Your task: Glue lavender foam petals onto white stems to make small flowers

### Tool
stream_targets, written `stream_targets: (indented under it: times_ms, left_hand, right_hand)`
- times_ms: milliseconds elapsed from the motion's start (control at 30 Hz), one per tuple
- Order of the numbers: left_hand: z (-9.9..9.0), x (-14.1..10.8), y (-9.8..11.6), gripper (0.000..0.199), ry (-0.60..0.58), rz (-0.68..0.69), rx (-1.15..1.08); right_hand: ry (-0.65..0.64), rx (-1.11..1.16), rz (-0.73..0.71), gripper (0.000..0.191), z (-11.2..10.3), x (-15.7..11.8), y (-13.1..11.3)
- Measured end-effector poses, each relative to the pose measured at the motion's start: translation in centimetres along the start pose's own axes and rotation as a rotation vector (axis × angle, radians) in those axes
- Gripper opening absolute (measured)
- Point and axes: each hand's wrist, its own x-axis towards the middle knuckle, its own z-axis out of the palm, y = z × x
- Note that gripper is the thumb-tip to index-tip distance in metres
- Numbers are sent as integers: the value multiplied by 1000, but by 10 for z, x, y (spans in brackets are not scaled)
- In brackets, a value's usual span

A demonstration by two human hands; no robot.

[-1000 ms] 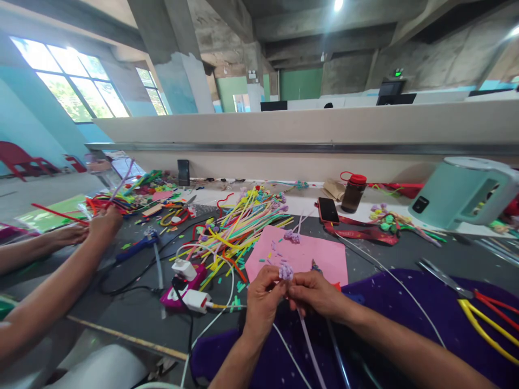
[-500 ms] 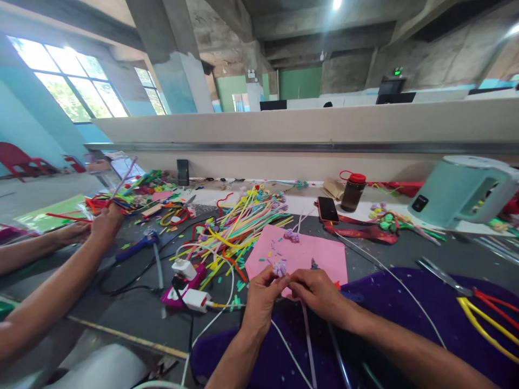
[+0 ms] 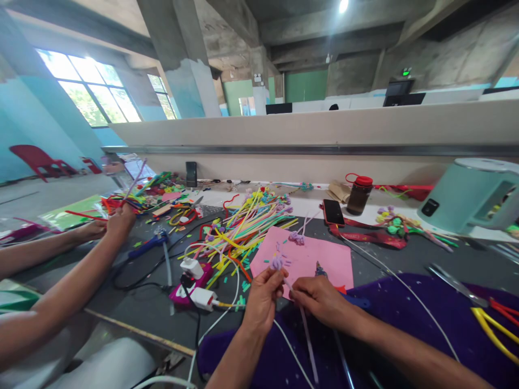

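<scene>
Between the fingertips of my left hand [image 3: 264, 294] is a small purple flower [image 3: 277, 263] of curled pipe cleaner, held upright. A long pale purple pipe cleaner [image 3: 308, 340] runs from it down toward my lap. My right hand [image 3: 314, 297] is closed on this stem, a short way right of the flower. Beneath both hands lies a pink sheet [image 3: 324, 256] with small purple cut pieces on it. Another purple flower [image 3: 297, 237] rests at the sheet's upper part. The tip of a blue glue gun [image 3: 320, 268] shows just beyond my right hand.
A heap of coloured pipe cleaners [image 3: 251, 227] lies left of the sheet, near a magenta power strip [image 3: 192, 286] with cables. A phone [image 3: 333, 212], a bottle [image 3: 359, 195] and a kettle [image 3: 462, 194] stand behind. Pliers [image 3: 482, 310] lie at right. A co-worker's hands [image 3: 119, 219] work at left.
My right hand has drawn slightly away from my left, so a stretch of stem shows between them. The glue gun's tip is more exposed. The whole view has shifted a little.
</scene>
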Motion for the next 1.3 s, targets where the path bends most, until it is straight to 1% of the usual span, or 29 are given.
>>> stream_targets:
  times_ms: [100,200,300,367,467,567,667,733,800,867,933,1000,1100,1233,1300]
  left_hand:
    - [-6,5,6,23,29,-42,-125]
    - [-10,7,9,24,11,-63,-167]
    - [-12,7,8,24,-44,-90,-168]
    - [-11,7,7,23,-73,-102,-163]
    - [-11,7,5,21,-61,-92,-157]
    - [-11,8,5,20,-60,-71,-163]
    - [-10,7,6,21,-100,-89,-151]
    - [-9,6,6,21,-117,-120,-144]
    - [-8,4,6,21,-117,-155,-127]
    - [-5,3,5,21,-120,-188,-89]
    - [-2,1,3,21,-128,-212,-46]
    - [0,-1,2,21,-115,-215,3]
    - [2,-3,-1,24,-86,-202,85]
    - [5,-3,-1,23,-55,-189,127]
    - [6,-2,1,22,-66,-201,132]
  right_hand:
    - [-115,-25,-2,27,-4,-2,0]
    - [-212,-80,-35,24,-13,-3,3]
    - [-235,-157,-66,22,-18,-3,5]
    - [-254,-191,-73,22,-18,-3,6]
    - [-269,-230,-82,22,-11,-5,6]
    - [-258,-271,-87,24,-7,-7,4]
    - [-279,-224,-97,25,-14,-7,0]
    - [-285,-93,-73,24,-23,-5,-2]
    - [-218,96,6,22,-32,-2,-2]
    - [-88,273,102,21,-38,1,-2]
    - [41,369,153,24,-38,4,0]
    - [141,393,152,26,-37,7,1]
    - [240,406,141,19,-35,8,3]
    - [281,391,134,14,-37,9,3]
    - [293,363,118,15,-38,9,3]
